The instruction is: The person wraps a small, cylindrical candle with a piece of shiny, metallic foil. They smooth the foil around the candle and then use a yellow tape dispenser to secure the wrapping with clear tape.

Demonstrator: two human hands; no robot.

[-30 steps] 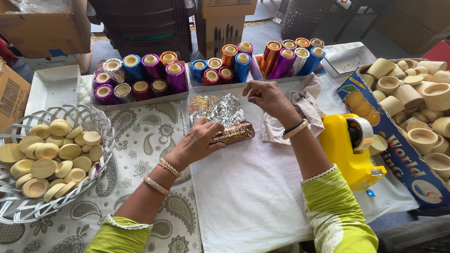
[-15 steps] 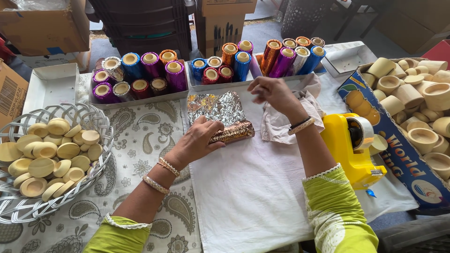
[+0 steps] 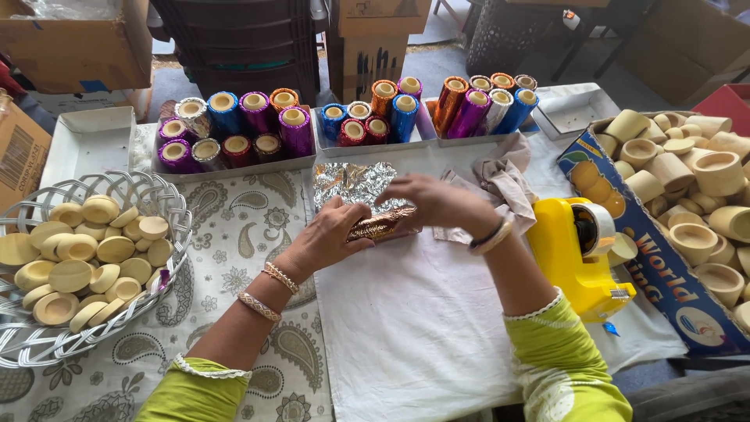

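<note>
Both hands grip one small gold-foil-wrapped roll (image 3: 380, 226) at mid-table, on the far edge of the white cloth (image 3: 406, 328): left hand (image 3: 328, 238) closed on its left end, right hand (image 3: 433, 205) curled over the top. Crumpled silver foil sheet (image 3: 351, 184) lies just behind. Judged light, thin-skinned, crease-prone; best held at the ends

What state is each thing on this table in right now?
Left hand: pressing on the gold roll.
Right hand: fingers on the gold roll.
Gold roll: lying flat on the white cloth.
Silver foil: crinkled, spread out.
Tape dispenser: upright, tape loaded.
Wire basket: filled with wooden lids.
</note>
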